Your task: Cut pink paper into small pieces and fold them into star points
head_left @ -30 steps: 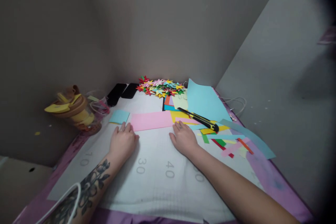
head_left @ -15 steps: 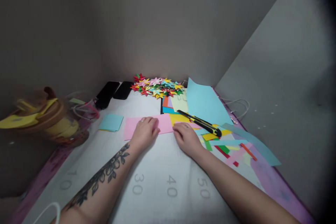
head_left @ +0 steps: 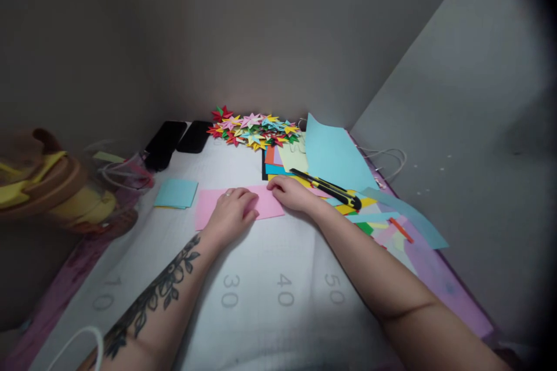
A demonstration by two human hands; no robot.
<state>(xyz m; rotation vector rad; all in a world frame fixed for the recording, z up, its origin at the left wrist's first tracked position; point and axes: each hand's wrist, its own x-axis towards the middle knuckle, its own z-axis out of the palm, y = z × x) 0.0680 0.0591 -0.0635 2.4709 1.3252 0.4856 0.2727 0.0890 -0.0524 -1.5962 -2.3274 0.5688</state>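
Observation:
A long pink piece of paper lies across the white marked sheet in front of me. Resting on its middle, my left hand presses it down, with the thumb apart from the fingers. My right hand is at the paper's far edge near the right end, thumb and fingertips closed together on that edge. Just beyond the right hand lies a black and yellow utility knife, on top of coloured paper pieces. A small stack of light blue paper squares sits left of the pink paper.
Many folded paper stars are heaped at the back by the wall. Two dark phones lie left of them. A large light blue sheet and paper scraps cover the right side. A brown and yellow container stands at the left edge.
My right hand has moved from the pink paper's right end forward and left to its far edge. The left hand stays on the paper. The view has shifted slightly.

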